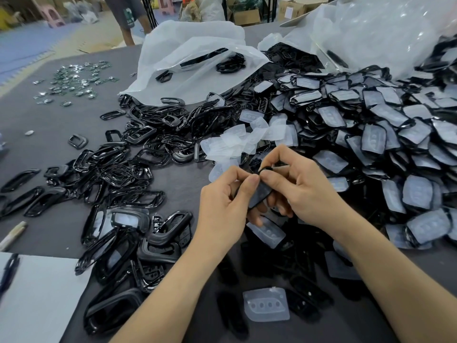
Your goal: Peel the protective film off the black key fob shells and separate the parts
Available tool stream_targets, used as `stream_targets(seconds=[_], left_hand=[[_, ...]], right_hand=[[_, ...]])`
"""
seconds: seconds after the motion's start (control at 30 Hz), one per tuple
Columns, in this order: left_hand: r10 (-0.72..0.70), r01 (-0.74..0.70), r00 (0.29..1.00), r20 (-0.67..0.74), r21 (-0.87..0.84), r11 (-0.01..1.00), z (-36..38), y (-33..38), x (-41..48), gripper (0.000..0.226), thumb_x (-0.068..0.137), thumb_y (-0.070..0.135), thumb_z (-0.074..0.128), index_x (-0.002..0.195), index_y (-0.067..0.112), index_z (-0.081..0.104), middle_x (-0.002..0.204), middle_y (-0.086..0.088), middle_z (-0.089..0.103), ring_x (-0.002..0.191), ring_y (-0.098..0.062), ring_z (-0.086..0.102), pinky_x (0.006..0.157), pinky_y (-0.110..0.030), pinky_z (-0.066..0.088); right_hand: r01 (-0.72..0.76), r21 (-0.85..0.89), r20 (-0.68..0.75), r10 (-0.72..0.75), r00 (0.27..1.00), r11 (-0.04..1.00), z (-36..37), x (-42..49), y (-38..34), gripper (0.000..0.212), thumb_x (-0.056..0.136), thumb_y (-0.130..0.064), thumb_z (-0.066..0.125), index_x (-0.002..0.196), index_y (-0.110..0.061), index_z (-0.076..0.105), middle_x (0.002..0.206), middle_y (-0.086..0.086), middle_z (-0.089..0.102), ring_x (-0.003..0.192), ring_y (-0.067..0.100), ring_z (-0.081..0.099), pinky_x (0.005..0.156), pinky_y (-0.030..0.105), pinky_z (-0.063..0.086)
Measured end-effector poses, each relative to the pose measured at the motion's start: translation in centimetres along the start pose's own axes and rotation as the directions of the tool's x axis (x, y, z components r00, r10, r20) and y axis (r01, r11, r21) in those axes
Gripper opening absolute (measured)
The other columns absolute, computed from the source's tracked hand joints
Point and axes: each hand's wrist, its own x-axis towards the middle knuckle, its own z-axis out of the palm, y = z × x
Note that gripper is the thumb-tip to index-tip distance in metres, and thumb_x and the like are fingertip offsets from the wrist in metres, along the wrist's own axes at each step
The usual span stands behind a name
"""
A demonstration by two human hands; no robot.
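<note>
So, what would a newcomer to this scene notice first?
At the centre, the left hand and right hand both pinch one black key fob shell. On the right rises a big heap of film-covered shells. On the left lie loose black frames, with a white plastic bag behind.

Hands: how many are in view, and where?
2. The left hand and right hand meet at centre frame, both pinching one black key fob shell. The person standing far back shows no hands.

Soft even overhead light, glare on plastic bags (385,30), edges warped, blurred
</note>
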Motion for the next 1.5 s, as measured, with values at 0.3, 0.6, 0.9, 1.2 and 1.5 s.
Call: stream_targets(seconds=[0.3,0.6,0.9,1.2,1.5], left_hand=[[-0.058,0.058,0.998,0.008,0.01,0.998,0.1,-0.3,0.3,0.024,0.086,0.043,0.05,0.079,0.024,0.062,0.042,-0.004,0.054,0.027,-0.008,0.044,0.034,-0.014,0.03],[-0.067,0.067,0.998,-0.014,0.058,0.996,-0.2,-1.1,0.5,0.031,0.094,0.039,0.046,0.079,0.022,0.066,0.039,-0.005,0.053,0.025,-0.007,0.04,0.036,-0.012,0.031],[-0.054,0.053,0.993,-0.104,-0.008,0.999,-0.8,-1.0,0.4,0.061,0.094,0.048,0.024,0.098,0.013,0.074,0.039,-0.005,0.048,0.031,-0.007,0.035,0.039,-0.011,0.031],[-0.042,0.034,0.99,-0.137,-0.055,0.998,-1.5,-1.2,0.3,0.062,0.095,0.048,0.025,0.097,0.01,0.073,0.042,-0.008,0.048,0.03,-0.009,0.034,0.033,-0.016,0.028],[-0.04,0.039,0.99,-0.135,-0.003,0.999,-1.3,-1.1,-0.1,0.056,0.097,0.046,0.028,0.093,0.014,0.073,0.042,-0.008,0.05,0.03,-0.012,0.035,0.034,-0.017,0.029]], right_hand=[[-0.045,0.004,-0.108,0.046,0.993,0.999,-0.2,0.3,0.1,0.012,0.098,-0.011,0.05,0.087,-0.017,0.05,0.049,0.001,0.057,0.034,0.011,0.044,0.035,0.018,0.034],[-0.077,-0.007,-0.098,0.076,0.992,0.997,-0.4,0.7,0.6,0.011,0.095,-0.011,0.055,0.086,-0.017,0.056,0.054,0.005,0.063,0.038,0.016,0.055,0.036,0.022,0.041],[-0.151,-0.096,-0.269,0.12,0.956,0.984,-1.5,0.5,0.5,0.008,0.091,-0.014,0.062,0.083,-0.013,0.064,0.048,0.001,0.059,0.036,0.013,0.05,0.034,0.022,0.039],[-0.19,-0.239,-0.578,0.018,0.816,0.952,-9.1,2.9,-3.6,0.011,0.09,-0.015,0.065,0.079,-0.015,0.067,0.05,0.001,0.064,0.036,0.007,0.053,0.037,0.017,0.041],[-0.575,-0.694,-0.624,0.037,0.78,0.433,-18.2,6.7,-2.5,0.024,0.089,-0.02,0.064,0.083,0.003,0.067,0.081,0.021,0.066,0.075,0.029,0.059,0.06,0.031,0.043]])
